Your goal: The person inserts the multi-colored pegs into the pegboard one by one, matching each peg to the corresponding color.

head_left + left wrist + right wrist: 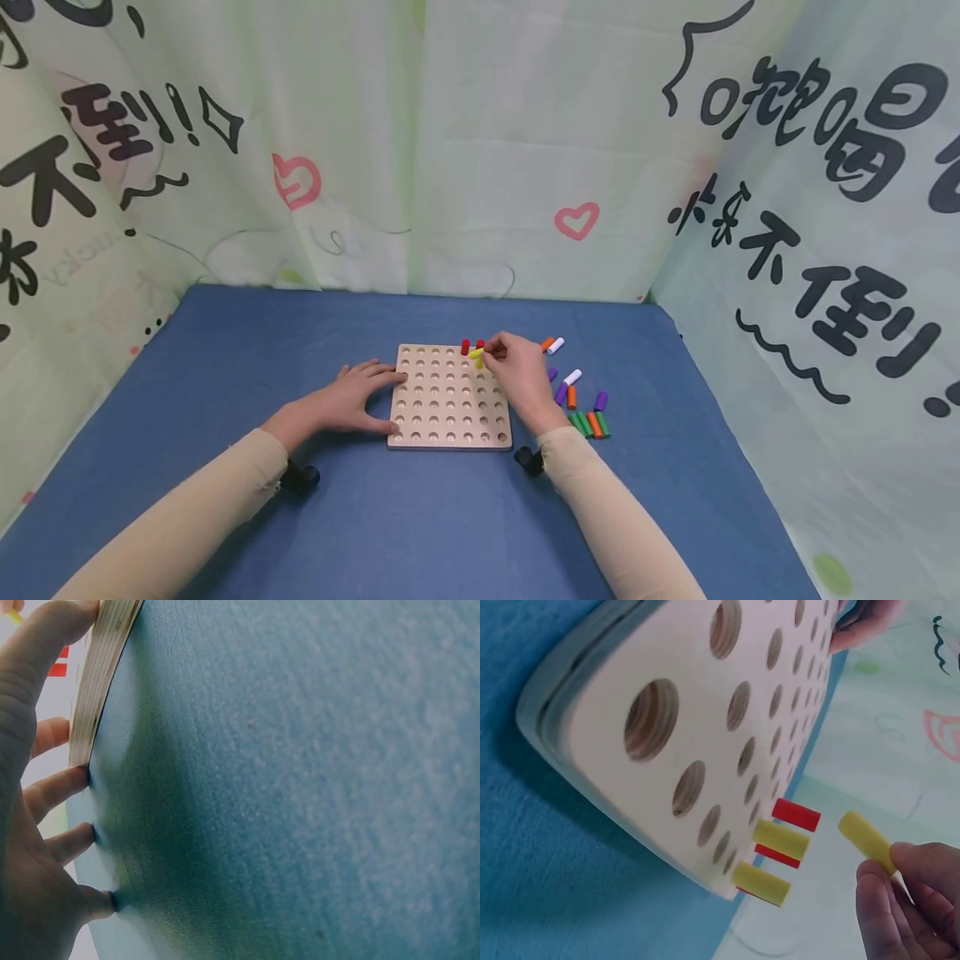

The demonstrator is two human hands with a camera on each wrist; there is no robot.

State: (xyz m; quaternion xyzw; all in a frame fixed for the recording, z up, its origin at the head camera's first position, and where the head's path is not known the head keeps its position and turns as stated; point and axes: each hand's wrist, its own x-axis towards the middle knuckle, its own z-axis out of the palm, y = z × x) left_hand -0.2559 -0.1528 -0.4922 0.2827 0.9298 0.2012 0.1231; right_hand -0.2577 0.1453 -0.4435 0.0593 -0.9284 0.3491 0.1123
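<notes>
One yellow peg [864,838], smooth, cylindrical, is pinched in the fingers of the right hand [517,375], just above the board [690,679] by its far right corner, its long axis tilted against the upright red pegs [796,814] and standing yellow pegs [784,838]. Board: pale layered wood, squarish, round-holed; the left hand [345,406], fingers spread, touches its left edge. Loose pegs [603,423], multicoloured, lie on the tabletop [390,533] beyond its right edge.
</notes>
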